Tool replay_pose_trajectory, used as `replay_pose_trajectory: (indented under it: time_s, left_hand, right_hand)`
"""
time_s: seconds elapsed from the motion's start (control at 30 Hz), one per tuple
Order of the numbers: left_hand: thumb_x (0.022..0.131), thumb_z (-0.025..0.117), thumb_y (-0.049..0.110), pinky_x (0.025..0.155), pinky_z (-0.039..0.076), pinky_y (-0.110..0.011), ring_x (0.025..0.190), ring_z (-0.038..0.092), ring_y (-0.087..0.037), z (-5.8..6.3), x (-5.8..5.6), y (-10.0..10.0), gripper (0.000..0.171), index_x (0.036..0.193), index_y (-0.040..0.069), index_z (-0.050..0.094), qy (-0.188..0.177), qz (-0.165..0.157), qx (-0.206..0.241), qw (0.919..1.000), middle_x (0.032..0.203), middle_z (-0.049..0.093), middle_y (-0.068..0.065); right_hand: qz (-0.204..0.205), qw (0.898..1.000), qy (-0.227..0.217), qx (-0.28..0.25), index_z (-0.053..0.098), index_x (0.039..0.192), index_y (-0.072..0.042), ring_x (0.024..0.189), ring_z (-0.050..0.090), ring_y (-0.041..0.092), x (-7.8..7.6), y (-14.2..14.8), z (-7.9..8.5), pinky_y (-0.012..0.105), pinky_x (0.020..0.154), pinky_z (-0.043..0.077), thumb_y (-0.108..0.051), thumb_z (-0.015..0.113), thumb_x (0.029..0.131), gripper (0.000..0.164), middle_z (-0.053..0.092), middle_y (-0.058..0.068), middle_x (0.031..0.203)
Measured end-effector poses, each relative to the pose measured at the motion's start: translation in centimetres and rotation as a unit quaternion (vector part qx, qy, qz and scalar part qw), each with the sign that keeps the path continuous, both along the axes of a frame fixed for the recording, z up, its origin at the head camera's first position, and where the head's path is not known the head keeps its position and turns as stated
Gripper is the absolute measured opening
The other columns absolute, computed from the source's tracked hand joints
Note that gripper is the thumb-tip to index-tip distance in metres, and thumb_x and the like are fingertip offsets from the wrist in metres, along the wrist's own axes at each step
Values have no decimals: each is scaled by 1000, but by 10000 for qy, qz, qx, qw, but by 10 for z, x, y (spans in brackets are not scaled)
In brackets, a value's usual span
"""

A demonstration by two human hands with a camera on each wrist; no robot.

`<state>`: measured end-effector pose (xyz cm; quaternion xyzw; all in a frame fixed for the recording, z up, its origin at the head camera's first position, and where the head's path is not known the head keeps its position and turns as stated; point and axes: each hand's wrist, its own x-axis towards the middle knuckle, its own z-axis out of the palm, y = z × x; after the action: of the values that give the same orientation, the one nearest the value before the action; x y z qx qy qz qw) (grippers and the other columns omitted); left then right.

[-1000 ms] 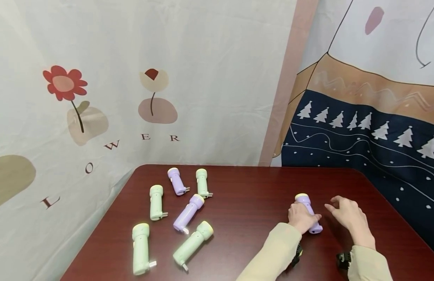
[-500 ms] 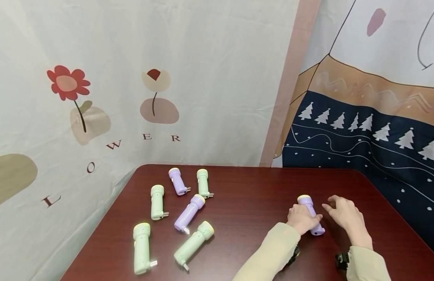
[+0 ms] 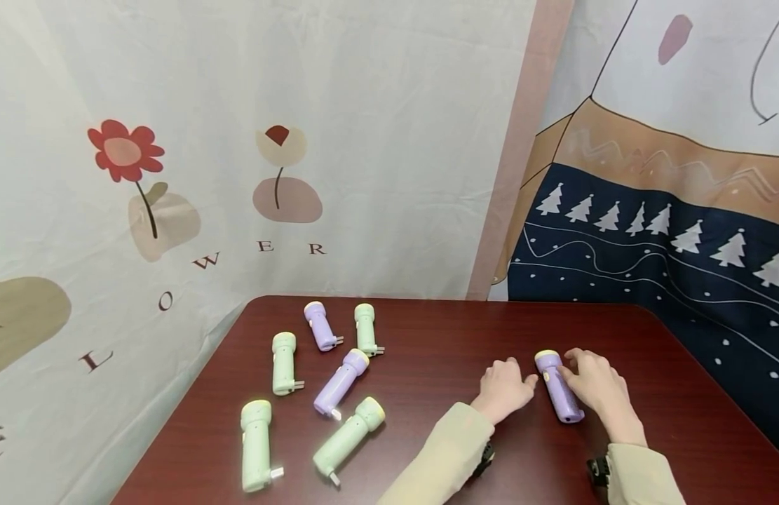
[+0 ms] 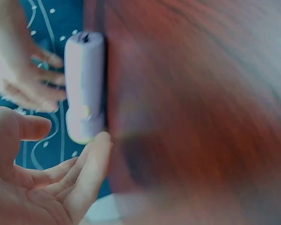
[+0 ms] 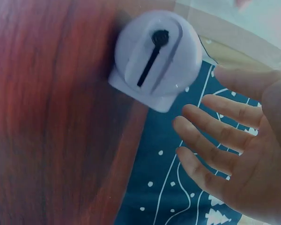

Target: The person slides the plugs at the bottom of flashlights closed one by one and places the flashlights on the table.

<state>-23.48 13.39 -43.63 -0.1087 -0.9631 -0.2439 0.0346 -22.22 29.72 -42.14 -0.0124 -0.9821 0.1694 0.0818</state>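
Note:
A purple flashlight [image 3: 561, 389] with a yellow lens rim lies on the table between my two hands. Its base [image 5: 159, 56], with a dark slot, faces the right wrist camera. My left hand [image 3: 504, 389] is to the left of it, holding nothing, fingers loosely extended; in the left wrist view the palm and fingers [image 4: 91, 178] show near the lens end. Close along the flashlight's right side is my right hand [image 3: 594, 382], thumb toward the barrel. The right wrist view shows its fingers [image 5: 215, 136] spread and nothing in them.
On the table's left half lie several more flashlights, green ones [image 3: 256, 449] and purple ones [image 3: 340, 384], some with plug prongs folded out. The dark red-brown table [image 3: 439, 365] meets a printed cloth backdrop [image 3: 389, 140] at its far edge.
My left hand has let go of the purple flashlight and moved left, leaving it lying on the table. My right hand has come left, close to the flashlight.

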Motion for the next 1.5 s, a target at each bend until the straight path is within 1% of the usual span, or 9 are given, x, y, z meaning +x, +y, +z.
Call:
replay_pose_trajectory:
  time_s: [0.13,0.23,0.47,0.77,0.9,1.0,1.17,1.27,1.5]
  left_hand:
    - [82,60,42,49,44,-28,65,65,-24,6,1,-28,30,85,12,61,420,-69,-34,9991,74,65,-8]
    - [83,61,40,46,42,-28,62,64,-25,10,4,-48,28,86,12,61,710,-75,4,9974,74,65,-7]
    - [82,62,38,50,45,-35,65,63,-28,22,15,-89,30,87,9,59,1221,285,-516,9908,77,62,-7]
    - [78,67,34,54,46,-40,71,63,-33,40,32,-144,33,91,5,59,772,361,-624,9944,81,63,-12]
    - [73,71,35,57,47,-42,72,62,-34,45,39,-170,38,91,3,59,626,429,-854,9934,80,61,-13]
    - [70,75,35,59,47,-42,72,62,-34,47,44,-190,42,90,2,58,458,333,-1029,9931,79,61,-15]
    - [62,80,31,59,46,-39,69,61,-28,46,48,-218,44,85,3,56,72,129,-1116,9936,77,62,-12]
    - [58,82,29,56,45,-41,67,60,-25,42,51,-230,43,81,5,55,-104,204,-1181,9927,75,62,-10]
    - [51,83,26,57,45,-37,64,55,-19,34,57,-248,43,75,7,53,-207,257,-1428,9892,70,59,-5]
  right_hand:
    - [18,10000,-93,-1,58,109,3,77,59,31,-1,-1,-1,47,58,45,-23,63,82,37,61,23,99]
    - [29,9998,-180,-15,58,107,3,73,57,27,-1,-1,-2,45,57,45,-25,64,81,38,61,21,95]
    - [159,9995,-268,-45,59,104,6,70,54,24,-1,-1,-5,41,57,45,-21,65,81,36,60,23,93]
    - [190,9993,-289,-131,61,97,6,65,53,21,1,-6,-7,37,55,44,-15,66,79,28,62,20,86]
    - [245,9994,-239,-49,60,95,6,64,50,20,1,-9,-7,34,54,43,-14,67,79,27,61,18,82]
    - [232,9994,-246,-4,60,94,6,63,49,20,1,-9,-6,33,53,41,-14,67,79,26,60,17,81]
    - [201,9994,-291,37,61,95,6,64,49,21,2,-9,-6,33,54,40,-15,67,79,27,60,18,82]
    - [229,9993,-298,37,61,95,6,65,49,21,2,-9,-6,34,54,41,-15,67,79,27,60,19,83]
    - [236,9995,-225,1,60,94,5,63,48,19,1,-10,-8,31,52,40,-15,67,79,25,59,14,78]
